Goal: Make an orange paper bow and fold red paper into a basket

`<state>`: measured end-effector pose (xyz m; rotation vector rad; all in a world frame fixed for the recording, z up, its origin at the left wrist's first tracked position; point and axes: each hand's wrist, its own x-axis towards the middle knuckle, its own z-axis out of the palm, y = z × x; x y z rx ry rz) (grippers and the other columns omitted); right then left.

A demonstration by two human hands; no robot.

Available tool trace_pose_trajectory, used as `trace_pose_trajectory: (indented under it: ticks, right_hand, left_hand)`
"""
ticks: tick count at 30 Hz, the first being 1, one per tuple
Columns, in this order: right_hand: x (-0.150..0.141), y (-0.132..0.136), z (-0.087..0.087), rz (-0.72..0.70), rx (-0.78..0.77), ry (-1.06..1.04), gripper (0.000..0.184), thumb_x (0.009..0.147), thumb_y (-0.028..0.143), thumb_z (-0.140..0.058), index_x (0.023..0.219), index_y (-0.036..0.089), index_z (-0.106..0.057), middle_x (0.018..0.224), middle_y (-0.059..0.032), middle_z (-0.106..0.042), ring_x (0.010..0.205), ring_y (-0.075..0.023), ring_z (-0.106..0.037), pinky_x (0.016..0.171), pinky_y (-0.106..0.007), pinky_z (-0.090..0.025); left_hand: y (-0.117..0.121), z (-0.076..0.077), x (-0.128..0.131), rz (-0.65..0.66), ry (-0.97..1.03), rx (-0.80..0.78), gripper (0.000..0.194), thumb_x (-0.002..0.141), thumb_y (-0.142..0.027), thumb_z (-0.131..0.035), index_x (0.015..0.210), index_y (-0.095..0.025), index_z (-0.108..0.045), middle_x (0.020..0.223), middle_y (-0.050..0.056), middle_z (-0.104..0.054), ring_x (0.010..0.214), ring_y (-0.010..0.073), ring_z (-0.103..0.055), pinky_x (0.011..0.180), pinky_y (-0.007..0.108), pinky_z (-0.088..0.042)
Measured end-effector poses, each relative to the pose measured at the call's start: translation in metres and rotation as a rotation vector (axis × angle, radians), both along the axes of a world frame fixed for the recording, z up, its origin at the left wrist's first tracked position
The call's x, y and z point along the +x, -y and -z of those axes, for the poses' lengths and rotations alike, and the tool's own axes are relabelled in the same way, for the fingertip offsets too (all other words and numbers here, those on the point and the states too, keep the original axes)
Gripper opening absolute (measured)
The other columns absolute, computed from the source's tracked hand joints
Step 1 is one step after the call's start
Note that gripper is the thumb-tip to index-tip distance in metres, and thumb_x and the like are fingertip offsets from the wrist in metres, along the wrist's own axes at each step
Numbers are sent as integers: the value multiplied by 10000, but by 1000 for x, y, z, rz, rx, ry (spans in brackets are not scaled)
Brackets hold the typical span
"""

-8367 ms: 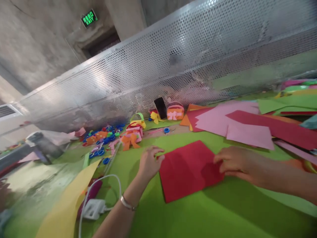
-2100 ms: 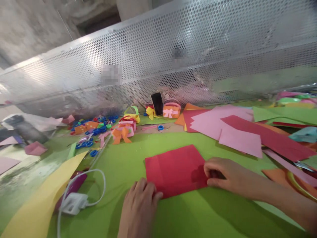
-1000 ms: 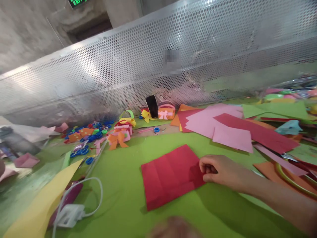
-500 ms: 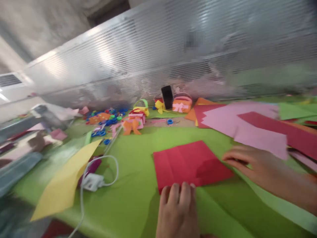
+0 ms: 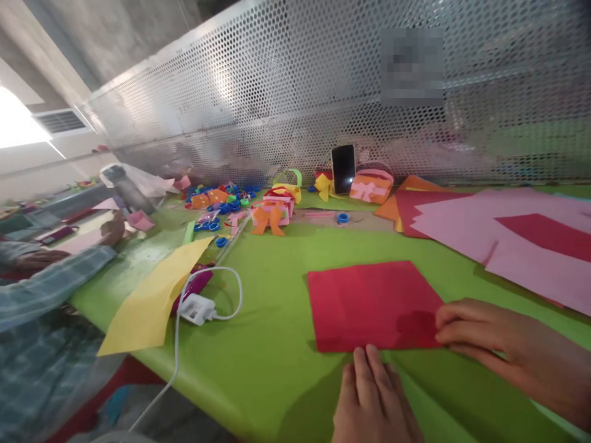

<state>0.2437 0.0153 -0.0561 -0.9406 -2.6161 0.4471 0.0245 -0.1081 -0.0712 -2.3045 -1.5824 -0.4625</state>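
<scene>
and here we are, the red sheet (image 5: 376, 306) lying flat on the green table (image 5: 268, 351), right between two working hands. the left hand (image 5: 372, 400) comes in from the near side, palm down, fingers stretched forward, the middle ones side by side, their tips right at the sheet's near edge. nothing pinched there: the sheet spreads out ahead of those fingers, most of it beyond them.

over to the right hand (image 5: 508, 344), reaching in from the side, fingertips drawn close together at the sheet's near right corner. the rest of the sheet stretches away to the left of that grip; whether the corner is actually caught between finger and thumb, i cannot tell. faint crease lines run across the red, and a shadow falls by the right fingertips.

beyond the sheet, a blue ring (image 5: 342, 218), then a dark phone (image 5: 343, 169) propped upright beside an orange basket (image 5: 371, 186) with a pink bow. off to the right, pink paper (image 5: 466, 224) lies overlapping red pieces. and on the left, a white plug (image 5: 197, 309) with its looping cable, just beside a yellow sheet (image 5: 154, 301), while a co-worker's sleeve (image 5: 60, 283) rests at the far left.
</scene>
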Motion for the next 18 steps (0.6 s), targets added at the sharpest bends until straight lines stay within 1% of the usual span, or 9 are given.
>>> trace_pose_trajectory:
  ticks: [2,3,5,6,8,10,14,16,18]
  right_hand:
    - [0,-2,0,45,-7,-8,236,898,238,-450,952,262,-679,995,-67,-696,938,-228,-659,787,-337,-530]
    - [-1,-3,0,63,-20,-6,226,886,262,-484,1018,261,-668,1039,-73,-690,984,-245,-644,821,-363,-523]
    - [-2,-4,-3,81,-77,9,246,869,278,-516,1082,262,-638,1088,-79,-668,1025,-260,-620,842,-394,-508]
    - [-3,-3,-6,83,-117,21,231,870,265,-508,1065,260,-631,1077,-77,-659,1008,-253,-617,825,-389,-506]
    - [-6,-1,-13,77,-182,41,193,877,199,-453,963,242,-621,998,-68,-637,915,-221,-614,763,-355,-495]
    - [-10,3,-20,58,-191,60,207,873,132,-400,868,218,-588,905,-55,-601,811,-190,-589,701,-323,-467]
    - [-17,12,-29,38,-91,151,259,867,65,-339,797,197,-550,804,-41,-538,713,-182,-521,617,-301,-385]
    - [-19,16,-30,26,-86,204,274,852,35,-334,786,192,-549,785,-41,-527,690,-183,-503,589,-292,-348]
    - [-20,17,-29,-6,-119,235,275,828,8,-352,793,191,-554,794,-41,-533,689,-181,-507,580,-283,-333]
  left_hand:
    - [-15,-21,-11,70,47,-51,322,767,-372,-689,991,-141,-672,996,114,-713,840,254,-674,610,324,-595]
    - [-23,-30,-18,109,75,-81,364,727,-355,-733,1007,-135,-658,909,84,-715,755,223,-664,596,318,-591]
    - [-36,-45,-31,19,66,-111,453,711,-212,-751,1129,-123,-601,1007,95,-685,883,247,-642,677,352,-586]
    - [-41,-49,-37,-7,71,-133,402,724,-142,-720,1110,-130,-607,986,81,-683,867,235,-636,683,353,-577]
    - [-47,-54,-44,-12,89,-225,283,766,-18,-600,998,-175,-646,877,29,-673,792,192,-621,658,324,-546]
    - [-48,-58,-46,-3,124,-291,289,784,35,-516,882,-198,-657,797,2,-639,737,164,-589,634,299,-508]
    - [-47,-66,-39,-7,124,-289,155,778,-57,-612,848,-194,-634,907,27,-609,813,196,-561,668,335,-493]
    - [-49,-68,-36,15,76,-336,117,771,-78,-635,763,-194,-622,838,15,-597,751,186,-557,628,320,-481]
    - [-50,-67,-35,22,68,-362,147,775,-63,-623,705,-189,-597,754,-3,-577,684,166,-544,598,301,-462]
